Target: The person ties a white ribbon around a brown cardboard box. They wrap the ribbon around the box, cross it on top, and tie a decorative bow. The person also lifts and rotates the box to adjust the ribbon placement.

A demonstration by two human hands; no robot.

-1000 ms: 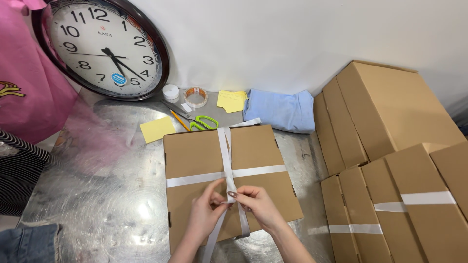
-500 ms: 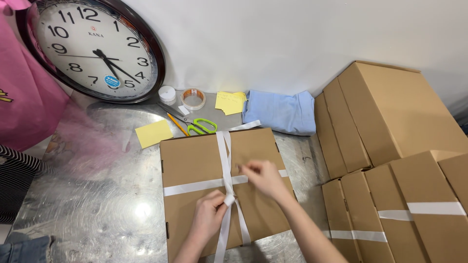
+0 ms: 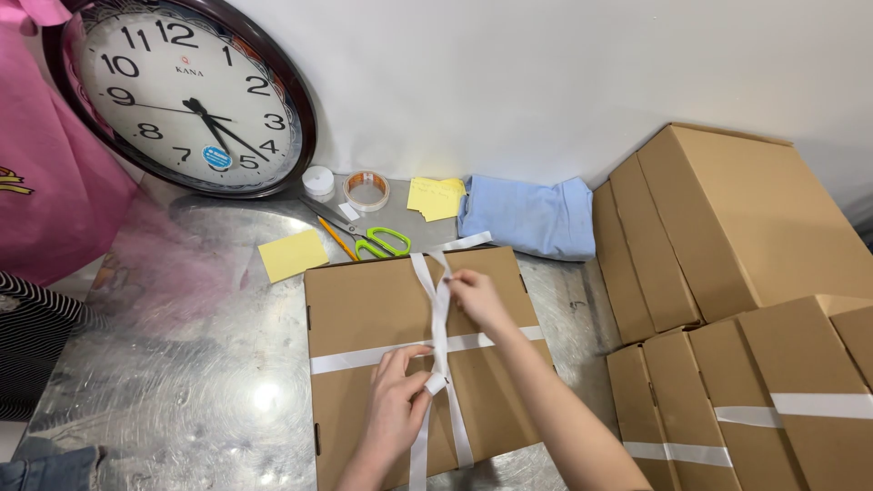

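1. While the flat brown cardboard box (image 3: 427, 355) lies on the shiny, scuffed metal tabletop (image 3: 200, 400), both hands work the white ribbon (image 3: 440, 318) crossed over its lid.
2. Left hand (image 3: 396, 409), near the box's centre: fingers curled, thumb and forefinger closed on the ribbon right where the two bands cross.
3. Right hand (image 3: 477, 300), toward the box's far edge: fingers pinched shut on the upright band, which runs taut down to the crossing.
4. Just beyond the box's far edge: green-handled scissors (image 3: 377, 241), an orange pencil (image 3: 338, 239) and a yellow sticky-note pad (image 3: 292, 255).
5. Farther back from the box, against the pale wall (image 3: 546, 82): a roll of clear tape (image 3: 366, 190), a small white round tub (image 3: 318, 181), crumpled yellow notes (image 3: 435, 196) and a folded light-blue cloth (image 3: 529, 216).
6. Beyond the box's far left corner, a big round dark-rimmed wall clock (image 3: 191, 95) leans on that wall.
7. Right of the box: a stack of plain brown cartons (image 3: 727, 227), and nearer ones bound with white ribbon (image 3: 773, 400).
8. Left of the box, at the table's edge: pink fabric (image 3: 45, 173) and a striped sleeve (image 3: 27, 345).
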